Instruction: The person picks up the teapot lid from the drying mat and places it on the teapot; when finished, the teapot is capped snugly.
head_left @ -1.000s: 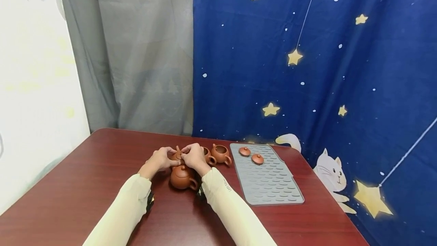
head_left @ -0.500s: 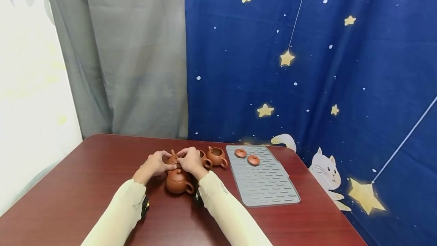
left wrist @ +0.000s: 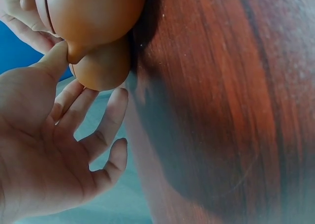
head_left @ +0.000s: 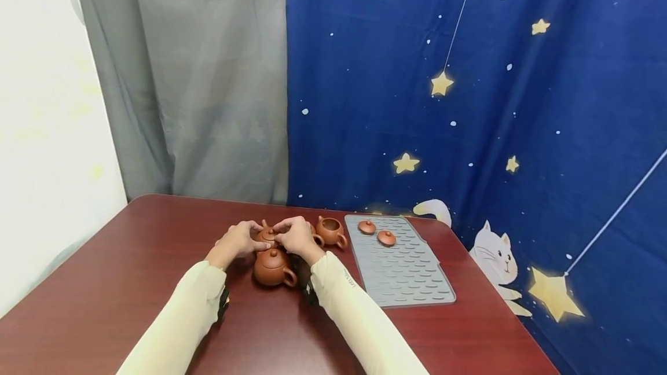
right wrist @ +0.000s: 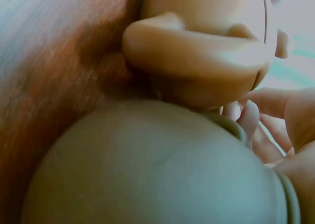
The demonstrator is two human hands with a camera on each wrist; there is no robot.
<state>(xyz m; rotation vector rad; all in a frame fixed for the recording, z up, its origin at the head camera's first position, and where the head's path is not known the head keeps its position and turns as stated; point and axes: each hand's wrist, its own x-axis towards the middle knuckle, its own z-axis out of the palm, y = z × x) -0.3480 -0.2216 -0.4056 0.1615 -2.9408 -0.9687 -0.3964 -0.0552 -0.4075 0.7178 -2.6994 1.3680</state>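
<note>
Two lidded brown clay teapots stand close together. My left hand (head_left: 237,243) curls its thumb and fingers around the left side of the far teapot (left wrist: 101,69). At that pot's right side, my right hand (head_left: 296,236) pinches near the rim of its lid (head_left: 268,235); the exact contact is partly hidden. Nearer me, the front teapot (head_left: 271,271) has its lid on and its handle to the right. In the left wrist view, my thumb touches this front pot's spout. A teapot body (right wrist: 147,170) fills the lower right wrist view.
A lidless teapot (head_left: 330,231) stands right of my hands, with another pot (head_left: 316,237) mostly hidden behind my right hand. Two loose lids, one farther (head_left: 367,227) and one nearer (head_left: 387,238), lie on a grey ridged mat (head_left: 411,276). Curtains hang behind the table (head_left: 130,282).
The head view has shifted slightly. Both hands stay at the far teapot, with small finger movements around its lid. The other pots and loose lids keep their places.
</note>
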